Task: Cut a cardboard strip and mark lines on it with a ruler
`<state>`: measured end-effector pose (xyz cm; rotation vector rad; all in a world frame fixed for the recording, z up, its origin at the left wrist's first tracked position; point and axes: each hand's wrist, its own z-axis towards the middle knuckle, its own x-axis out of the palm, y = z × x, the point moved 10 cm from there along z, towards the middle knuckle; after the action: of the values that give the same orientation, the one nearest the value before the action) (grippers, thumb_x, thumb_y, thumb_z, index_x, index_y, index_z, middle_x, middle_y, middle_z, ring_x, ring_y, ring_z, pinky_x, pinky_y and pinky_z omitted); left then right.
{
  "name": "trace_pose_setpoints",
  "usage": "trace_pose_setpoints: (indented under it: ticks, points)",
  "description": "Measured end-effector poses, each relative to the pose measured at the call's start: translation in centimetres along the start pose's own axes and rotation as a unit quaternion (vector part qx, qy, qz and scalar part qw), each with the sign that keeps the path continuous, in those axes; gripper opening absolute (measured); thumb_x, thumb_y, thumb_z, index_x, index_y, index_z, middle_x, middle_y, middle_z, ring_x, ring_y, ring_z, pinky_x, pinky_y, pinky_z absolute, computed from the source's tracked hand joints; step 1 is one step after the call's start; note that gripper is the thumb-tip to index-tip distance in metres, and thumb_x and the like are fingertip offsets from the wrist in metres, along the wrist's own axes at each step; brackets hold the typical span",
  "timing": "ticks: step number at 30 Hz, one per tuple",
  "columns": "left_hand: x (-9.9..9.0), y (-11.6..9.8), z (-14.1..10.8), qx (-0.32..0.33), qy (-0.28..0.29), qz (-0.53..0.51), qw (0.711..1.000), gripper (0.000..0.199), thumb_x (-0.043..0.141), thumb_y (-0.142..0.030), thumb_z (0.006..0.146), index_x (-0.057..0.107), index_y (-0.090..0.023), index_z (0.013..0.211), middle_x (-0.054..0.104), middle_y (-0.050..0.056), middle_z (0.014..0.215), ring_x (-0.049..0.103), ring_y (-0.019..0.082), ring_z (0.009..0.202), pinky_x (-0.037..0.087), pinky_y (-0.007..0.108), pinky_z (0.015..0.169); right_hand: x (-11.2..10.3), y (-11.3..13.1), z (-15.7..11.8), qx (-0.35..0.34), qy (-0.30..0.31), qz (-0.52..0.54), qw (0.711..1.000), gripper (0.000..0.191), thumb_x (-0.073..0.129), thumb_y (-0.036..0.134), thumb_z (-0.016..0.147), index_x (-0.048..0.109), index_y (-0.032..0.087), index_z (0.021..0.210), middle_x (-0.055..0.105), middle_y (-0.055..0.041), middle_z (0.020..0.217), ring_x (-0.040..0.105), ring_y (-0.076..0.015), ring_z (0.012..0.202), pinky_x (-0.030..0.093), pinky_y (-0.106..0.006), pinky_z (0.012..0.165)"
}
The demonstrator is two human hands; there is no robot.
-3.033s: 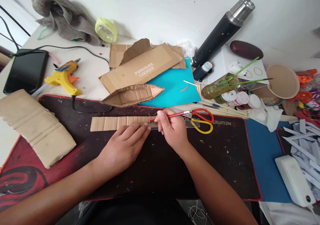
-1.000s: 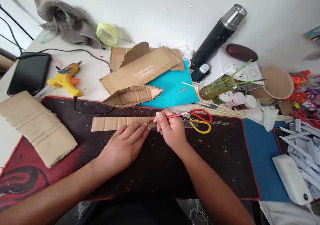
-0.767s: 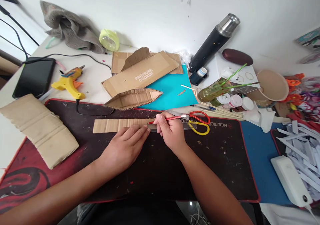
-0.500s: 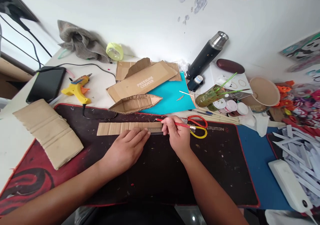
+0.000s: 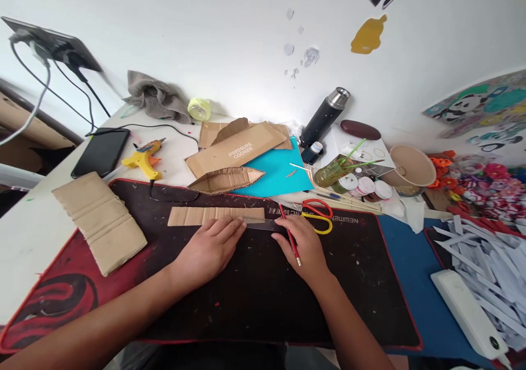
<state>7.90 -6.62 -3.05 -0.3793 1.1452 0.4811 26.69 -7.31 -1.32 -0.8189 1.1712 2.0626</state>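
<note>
A corrugated cardboard strip lies across the dark desk mat. Along its lower right edge runs a clear ruler, which sticks out past the strip's right end. My left hand presses the ruler down against the strip, fingers held together; its thumb is mostly hidden. In my right hand is a red pencil, eraser end toward me, while the fingertips are at the ruler's right end. Just beyond that hand lie scissors with red and yellow handles.
Behind the mat are a boat-shaped cardboard piece, a flat "PRESSURE COOKER" cardboard and a turquoise sheet. A yellow glue gun and folded cardboard sit left. A thermos, jars and paper strips are right.
My right hand has lowered and turned over, swinging the pencil from nearly level to steep, and its fingers now reach the ruler's right end. My left hand stays pressed down. The view has tilted upward.
</note>
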Motion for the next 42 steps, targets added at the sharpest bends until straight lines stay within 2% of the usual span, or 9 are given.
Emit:
trace_pose_setpoints:
  ticks: [9, 14, 20, 23, 26, 33, 36, 38, 42]
  points:
    - [0.2, 0.2, 0.0, -0.019, 0.001, -0.017, 1.000, 0.044, 0.055, -0.016, 0.108, 0.066, -0.012, 0.150, 0.077, 0.016, 0.140, 0.073, 0.029, 0.124, 0.063, 0.043, 0.101, 1.1, 0.0, -0.7, 0.001, 0.007, -0.050, 0.999, 0.020, 0.062, 0.024, 0.111, 0.073, 0.026, 0.126, 0.077, -0.0125, 0.116, 0.076, -0.0323, 0.110, 0.064, -0.048, 0.095]
    - [-1.6, 0.8, -0.2, -0.017, -0.035, -0.048, 0.998, 0.045, 0.053, -0.015, 0.109, 0.062, -0.012, 0.152, 0.076, 0.015, 0.143, 0.072, 0.025, 0.128, 0.062, 0.038, 0.107, 0.9, 0.1, -0.6, -0.003, -0.006, -0.054, 0.999, 0.016, 0.062, 0.020, 0.109, 0.073, 0.025, 0.119, 0.077, -0.0117, 0.112, 0.076, -0.0316, 0.107, 0.064, -0.046, 0.091]
    - [-6.5, 7.1, -2.7, -0.124, -0.131, -0.065, 0.981, 0.035, 0.056, -0.018, 0.110, 0.067, -0.019, 0.143, 0.080, 0.011, 0.125, 0.074, 0.025, 0.111, 0.060, 0.042, 0.104, 0.3, 0.5, -0.8, -0.002, -0.020, -0.035, 0.999, 0.013, 0.064, 0.019, 0.109, 0.073, 0.025, 0.116, 0.078, -0.0111, 0.110, 0.077, -0.0293, 0.103, 0.065, -0.046, 0.092]
    - [-6.4, 10.3, -4.8, -0.164, -0.086, -0.036, 0.982, 0.033, 0.056, -0.035, 0.113, 0.071, -0.019, 0.138, 0.081, 0.012, 0.121, 0.073, 0.028, 0.108, 0.059, 0.046, 0.098, 0.0, 0.6, -0.8, 0.002, -0.030, -0.034, 0.999, 0.013, 0.065, 0.020, 0.108, 0.075, 0.026, 0.116, 0.079, -0.0108, 0.110, 0.078, -0.0292, 0.103, 0.066, -0.046, 0.092]
    - [-5.0, 12.0, -6.7, -0.186, -0.029, -0.010, 0.982, 0.049, 0.053, -0.056, 0.111, 0.072, -0.020, 0.139, 0.079, 0.014, 0.127, 0.071, 0.035, 0.114, 0.057, 0.051, 0.097, -0.1, 0.9, -0.8, -0.001, -0.034, -0.028, 0.999, 0.013, 0.066, 0.020, 0.108, 0.076, 0.026, 0.114, 0.079, -0.0107, 0.109, 0.078, -0.0291, 0.102, 0.066, -0.047, 0.092]
    - [-3.0, 11.0, -7.0, -0.191, -0.004, -0.055, 0.980, 0.041, 0.054, -0.048, 0.110, 0.077, -0.022, 0.132, 0.078, 0.014, 0.128, 0.071, 0.034, 0.118, 0.057, 0.050, 0.098, 1.2, 4.0, -0.8, -0.033, -0.013, 0.002, 0.999, 0.017, 0.068, 0.015, 0.107, 0.074, 0.027, 0.117, 0.079, -0.0096, 0.109, 0.077, -0.0268, 0.101, 0.067, -0.045, 0.091]
    - [-4.4, 10.2, -6.5, -0.188, -0.048, -0.078, 0.978, 0.036, 0.058, -0.043, 0.110, 0.075, -0.022, 0.134, 0.078, 0.013, 0.131, 0.072, 0.032, 0.118, 0.058, 0.050, 0.103, 2.3, 5.9, -0.4, -0.049, -0.002, 0.014, 0.999, 0.015, 0.069, 0.015, 0.106, 0.074, 0.026, 0.116, 0.079, -0.0096, 0.108, 0.078, -0.0269, 0.102, 0.067, -0.045, 0.090]
    - [-6.3, 9.7, -6.6, -0.194, -0.114, -0.083, 0.971, 0.027, 0.060, -0.032, 0.110, 0.073, -0.022, 0.131, 0.078, 0.012, 0.125, 0.073, 0.028, 0.112, 0.058, 0.047, 0.102, 3.5, 7.2, -0.1, -0.055, 0.023, 0.018, 0.998, 0.014, 0.067, 0.017, 0.108, 0.075, 0.026, 0.116, 0.079, -0.0098, 0.108, 0.078, -0.0271, 0.101, 0.067, -0.045, 0.091]
    - [-8.2, 6.3, -6.4, -0.096, -0.148, -0.101, 0.979, 0.018, 0.068, -0.018, 0.106, 0.073, -0.022, 0.122, 0.081, 0.006, 0.111, 0.075, 0.024, 0.104, 0.058, 0.039, 0.094, 5.2, 10.0, 1.0, -0.095, 0.070, 0.032, 0.992, 0.011, 0.068, 0.025, 0.109, 0.076, 0.024, 0.117, 0.080, -0.0123, 0.111, 0.077, -0.0301, 0.106, 0.066, -0.048, 0.092]
